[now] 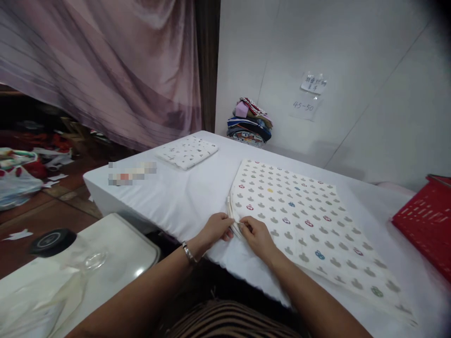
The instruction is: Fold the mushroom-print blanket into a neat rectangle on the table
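A white cloth (299, 216) printed with grey, red, blue and yellow motifs lies spread on the white-covered table (197, 197). Its layered left edge bunches up where both hands meet. My left hand (216, 227), with a bracelet at the wrist, pinches that edge at the near left corner. Right beside it, my right hand (255, 234) grips the same corner between thumb and fingers. Farther back on the table sits a folded white cloth (188, 152) with small dark prints.
A red plastic basket (426, 220) stands at the right. Folded fabrics (249, 123) are stacked by the wall behind the table. At lower left, a white surface (116, 249) carries a round black object (52, 241) and clear plastic. A pink curtain (141, 61) hangs behind; bags (17, 183) lie on the floor.
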`<control>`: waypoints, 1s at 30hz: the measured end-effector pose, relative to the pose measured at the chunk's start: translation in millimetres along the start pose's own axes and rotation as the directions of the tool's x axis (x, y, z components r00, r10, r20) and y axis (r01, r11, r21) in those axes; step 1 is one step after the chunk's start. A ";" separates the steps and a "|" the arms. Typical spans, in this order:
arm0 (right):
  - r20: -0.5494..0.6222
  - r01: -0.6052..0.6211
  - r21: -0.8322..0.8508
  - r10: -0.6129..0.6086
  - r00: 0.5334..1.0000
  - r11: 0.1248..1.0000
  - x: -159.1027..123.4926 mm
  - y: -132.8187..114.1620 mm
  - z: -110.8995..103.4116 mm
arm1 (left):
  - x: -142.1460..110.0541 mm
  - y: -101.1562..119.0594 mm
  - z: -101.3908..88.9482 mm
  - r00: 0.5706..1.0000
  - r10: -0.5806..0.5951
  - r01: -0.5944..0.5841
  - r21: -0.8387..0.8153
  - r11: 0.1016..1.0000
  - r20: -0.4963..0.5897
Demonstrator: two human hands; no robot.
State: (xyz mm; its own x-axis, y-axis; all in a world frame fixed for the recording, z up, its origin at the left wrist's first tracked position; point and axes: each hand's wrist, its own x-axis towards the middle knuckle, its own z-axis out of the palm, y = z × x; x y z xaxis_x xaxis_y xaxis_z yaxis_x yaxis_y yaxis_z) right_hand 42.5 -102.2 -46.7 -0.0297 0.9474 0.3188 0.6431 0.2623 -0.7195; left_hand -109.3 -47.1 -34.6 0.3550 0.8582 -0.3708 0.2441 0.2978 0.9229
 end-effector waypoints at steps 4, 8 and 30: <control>-0.068 0.007 0.018 -0.006 0.998 1.000 0.9 -2.4 -1.0 | 2.2 -5.1 -4.4 1.000 -0.005 0.006 -0.042 0.999 0.019; -0.001 0.038 -0.077 -0.039 0.999 0.996 0.6 -3.5 2.5 | -0.1 -4.7 -8.7 0.999 -0.013 0.017 -0.071 0.997 0.043; 0.225 0.196 -0.324 -0.126 0.966 0.925 -8.6 -5.4 13.1 | 9.6 -15.5 -14.4 0.998 -0.010 0.008 0.038 0.999 0.059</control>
State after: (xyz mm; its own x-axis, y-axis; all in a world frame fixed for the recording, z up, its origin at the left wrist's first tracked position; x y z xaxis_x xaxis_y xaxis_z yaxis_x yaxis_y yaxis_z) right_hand 29.3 -109.4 -53.6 -0.2815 0.9238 0.2597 0.8376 0.3686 -0.4032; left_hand -122.6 -37.5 -51.0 0.4051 0.8291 -0.3854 0.2807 0.2884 0.9154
